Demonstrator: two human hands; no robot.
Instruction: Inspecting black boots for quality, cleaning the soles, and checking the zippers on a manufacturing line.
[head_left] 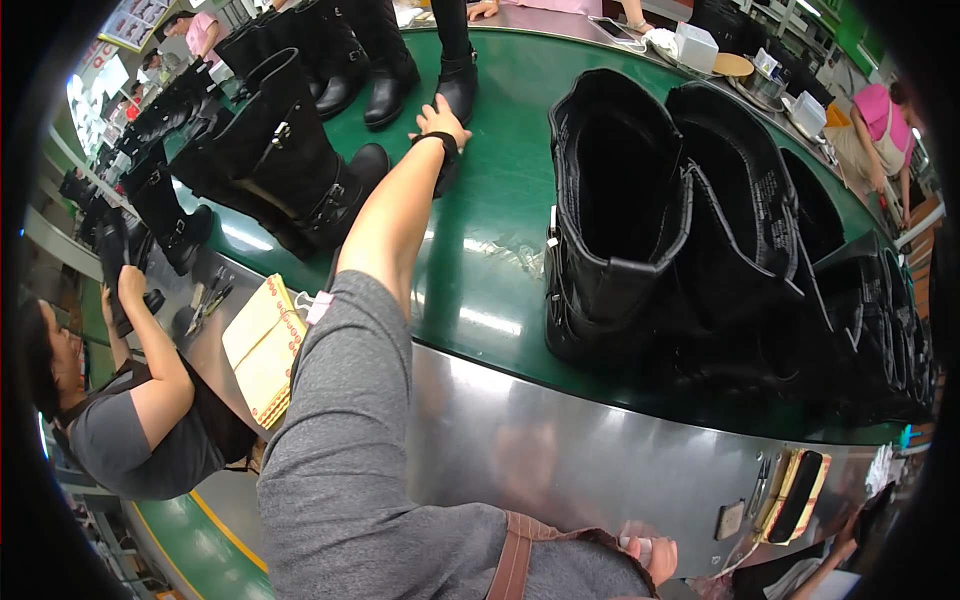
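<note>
My left arm reaches far across the green work surface (480,270). At its end my left hand (440,122), with a black band at the wrist, is at the toe of an upright black boot (457,80). Its fingers are spread and seem to touch the boot; whether they bear on it I cannot tell. Low in the picture, close to my body, my right hand (655,556) has its fingers curled. Something pale shows at the fingertips, too small to make out. A buckled black boot (290,165) stands left of my forearm.
Tall black boots (620,220) crowd the right side of the surface, and several more stand at the far left. A co-worker (140,430) at the left handles a black boot. Clipped yellow sheets (262,345) lie beside my sleeve. A steel ledge (560,450) runs in front.
</note>
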